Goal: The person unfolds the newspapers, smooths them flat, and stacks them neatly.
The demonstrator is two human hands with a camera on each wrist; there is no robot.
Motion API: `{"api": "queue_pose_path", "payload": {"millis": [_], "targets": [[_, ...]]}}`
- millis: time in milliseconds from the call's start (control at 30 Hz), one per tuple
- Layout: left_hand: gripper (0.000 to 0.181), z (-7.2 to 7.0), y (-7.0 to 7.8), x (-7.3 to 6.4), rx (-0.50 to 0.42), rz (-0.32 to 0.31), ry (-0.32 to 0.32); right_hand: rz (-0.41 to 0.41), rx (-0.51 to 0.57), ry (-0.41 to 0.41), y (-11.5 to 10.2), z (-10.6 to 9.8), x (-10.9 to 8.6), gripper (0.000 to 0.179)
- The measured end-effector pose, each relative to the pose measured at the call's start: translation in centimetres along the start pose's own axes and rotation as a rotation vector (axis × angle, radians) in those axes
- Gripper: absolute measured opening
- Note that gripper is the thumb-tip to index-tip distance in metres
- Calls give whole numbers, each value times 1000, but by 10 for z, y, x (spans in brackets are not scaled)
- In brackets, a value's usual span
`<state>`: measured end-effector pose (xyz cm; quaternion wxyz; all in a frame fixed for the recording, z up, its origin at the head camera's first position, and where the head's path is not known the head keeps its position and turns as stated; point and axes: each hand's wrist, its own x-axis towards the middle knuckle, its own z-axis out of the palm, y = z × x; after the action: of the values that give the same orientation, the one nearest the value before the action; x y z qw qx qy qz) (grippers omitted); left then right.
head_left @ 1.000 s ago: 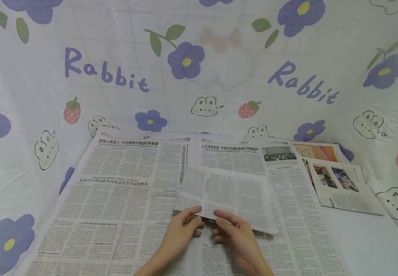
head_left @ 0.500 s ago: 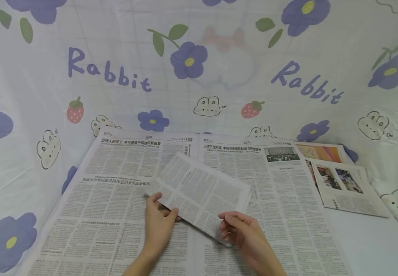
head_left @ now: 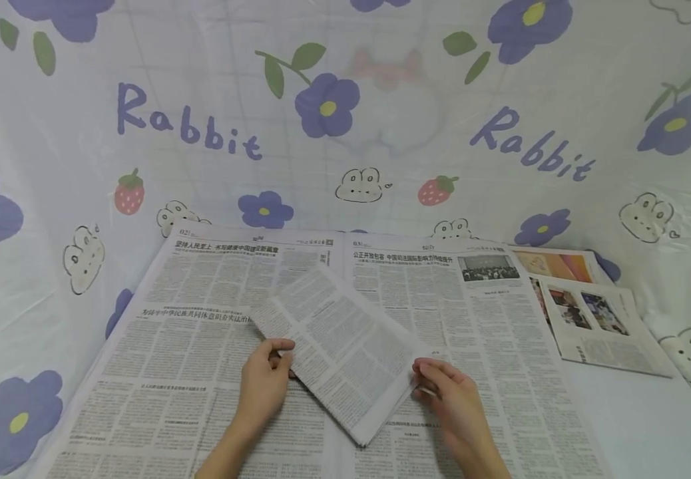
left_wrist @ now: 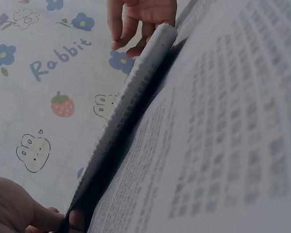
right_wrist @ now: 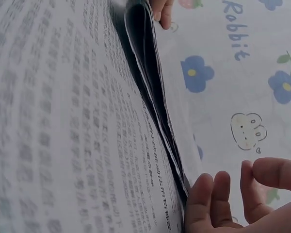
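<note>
A folded newspaper (head_left: 345, 352), several layers thick, lies diagonally over the middle of a spread newspaper (head_left: 172, 372). My left hand (head_left: 266, 379) pinches its lower left edge between thumb and fingers, as the left wrist view shows. By its right corner is my right hand (head_left: 450, 396), fingers loosely bent at the edge. In the right wrist view, the right hand's thumb and forefinger meet with no paper visible between them, while its other fingers (right_wrist: 199, 196) are beside the layered edge. The dark gaps between the layers show there.
More folded newspapers (head_left: 609, 326) with colour photos are stacked at the right. A white tabletop (head_left: 639, 419) shows beside the spread sheet. Behind everything hangs a white curtain (head_left: 381, 153) printed with flowers, rabbits and strawberries.
The folded newspaper has turned clockwise, one corner now pointing toward me. My left hand has moved left along with its edge; my right hand has shifted right to another corner.
</note>
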<state>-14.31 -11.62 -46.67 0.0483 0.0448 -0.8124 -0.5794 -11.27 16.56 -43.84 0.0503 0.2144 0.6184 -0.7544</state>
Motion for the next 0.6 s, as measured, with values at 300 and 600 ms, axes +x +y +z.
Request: {"api": "queue_pose_path", "payload": {"millis": [300,600], "targets": [[23,-8,0,6,-176,-99,-73,-53,-144,36,-1,-6,1,33],[24,-18,-3,12,-304,-188,-84,-88,-297,10,1,-7,1,37]]}}
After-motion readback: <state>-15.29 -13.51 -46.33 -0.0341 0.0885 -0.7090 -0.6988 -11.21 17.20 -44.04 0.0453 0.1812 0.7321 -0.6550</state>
